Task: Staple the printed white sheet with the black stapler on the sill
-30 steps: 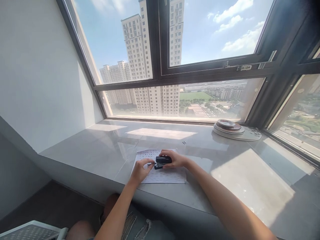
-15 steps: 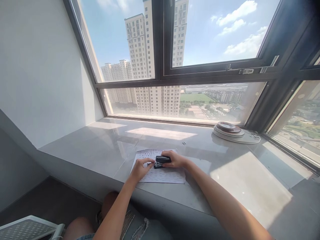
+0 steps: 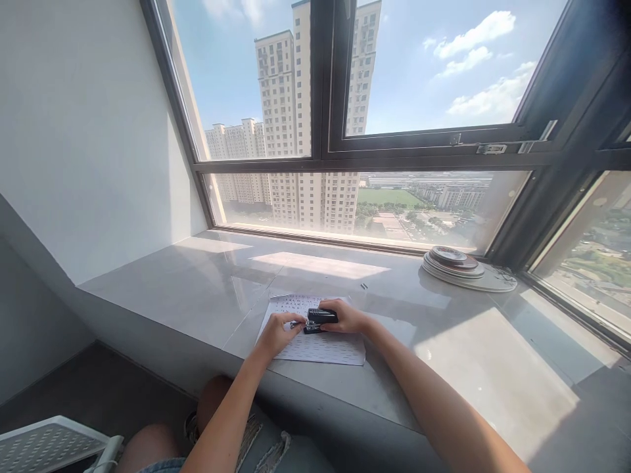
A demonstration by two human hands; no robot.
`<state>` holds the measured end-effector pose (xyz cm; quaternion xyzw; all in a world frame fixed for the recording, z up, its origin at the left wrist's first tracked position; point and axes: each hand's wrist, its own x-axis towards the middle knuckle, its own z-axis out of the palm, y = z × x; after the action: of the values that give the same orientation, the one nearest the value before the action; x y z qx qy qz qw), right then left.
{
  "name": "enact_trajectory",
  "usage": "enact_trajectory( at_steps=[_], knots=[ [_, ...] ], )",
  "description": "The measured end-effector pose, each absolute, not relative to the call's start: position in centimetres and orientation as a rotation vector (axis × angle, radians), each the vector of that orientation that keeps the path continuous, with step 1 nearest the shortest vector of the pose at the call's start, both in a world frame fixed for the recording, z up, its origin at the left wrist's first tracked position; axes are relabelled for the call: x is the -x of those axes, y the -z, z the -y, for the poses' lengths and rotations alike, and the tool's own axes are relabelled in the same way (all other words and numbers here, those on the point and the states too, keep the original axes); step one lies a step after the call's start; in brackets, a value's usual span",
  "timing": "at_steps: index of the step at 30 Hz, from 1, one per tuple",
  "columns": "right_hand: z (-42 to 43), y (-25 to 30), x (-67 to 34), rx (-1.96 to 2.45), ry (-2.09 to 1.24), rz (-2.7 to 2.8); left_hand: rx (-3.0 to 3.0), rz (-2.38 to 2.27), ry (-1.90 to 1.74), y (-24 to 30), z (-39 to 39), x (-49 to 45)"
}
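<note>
A black stapler (image 3: 323, 316) is held in my right hand (image 3: 342, 316), its fingers and thumb wrapped round the rear end, above white sheets of paper (image 3: 320, 351) with lines of writing. My left hand (image 3: 277, 334) is closed in a pinch at the stapler's front end. A small shiny metal piece shows by those fingertips, too small to name; whether it belongs to the stapler I cannot tell. Beyond the paper, small grey strips that look like staples (image 3: 363, 286) lie on the tiled window ledge (image 3: 197, 295).
A stack of round plates or mats (image 3: 451, 263) rests at the ledge's right, near the dark window frame (image 3: 365, 243). The ledge's front edge runs just before the paper. A white perforated chair or rack (image 3: 54, 447) stands at lower left.
The view has tilted and shifted slightly. Both hands keep nearly the same pose at the stapler, with only small movement of the left fingertips at its front end.
</note>
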<state>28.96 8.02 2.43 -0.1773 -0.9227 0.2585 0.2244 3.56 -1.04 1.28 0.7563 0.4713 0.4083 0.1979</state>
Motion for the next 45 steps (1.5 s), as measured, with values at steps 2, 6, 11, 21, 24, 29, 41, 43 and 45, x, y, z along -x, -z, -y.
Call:
enact_trajectory(
  at_steps=[2,6,11,21,24,29,41,43,45],
  knots=[
    [-8.0,-2.5,-28.9,0.509,-0.711,2.553,-2.148,-1.335,-1.138,-1.1,1.1,-3.3],
    [-7.9,-2.6,-28.9,0.517,-0.728,2.551,-2.260,-1.363,-1.079,-0.8,1.8,-1.9],
    [-8.0,-2.8,-28.9,0.508,-0.752,2.544,-2.268,-1.363,-1.029,-0.9,2.5,0.1],
    [-8.1,-2.6,-28.7,0.485,-0.810,2.511,-2.460,-1.255,-0.901,-2.9,-2.4,-2.7],
    [-8.3,-2.4,-28.7,0.498,-0.806,2.505,-2.520,-1.228,-0.875,-3.2,-3.2,-4.2],
    [-8.4,-2.2,-28.9,0.513,-0.730,2.522,-2.486,-1.269,-0.867,-1.7,-2.4,-4.2],
    [-6.4,-4.0,-28.3,0.604,-0.483,2.615,-2.286,-1.338,-0.866,-2.1,-2.0,-0.9],
    [-6.4,-4.2,-28.3,0.660,-0.536,2.630,-2.205,-1.794,-0.929,-1.5,-2.5,1.1],
    [-6.4,-4.3,-28.5,0.692,-0.579,2.640,-1.932,-2.381,-0.913,-0.4,-3.1,2.8]
  ],
)
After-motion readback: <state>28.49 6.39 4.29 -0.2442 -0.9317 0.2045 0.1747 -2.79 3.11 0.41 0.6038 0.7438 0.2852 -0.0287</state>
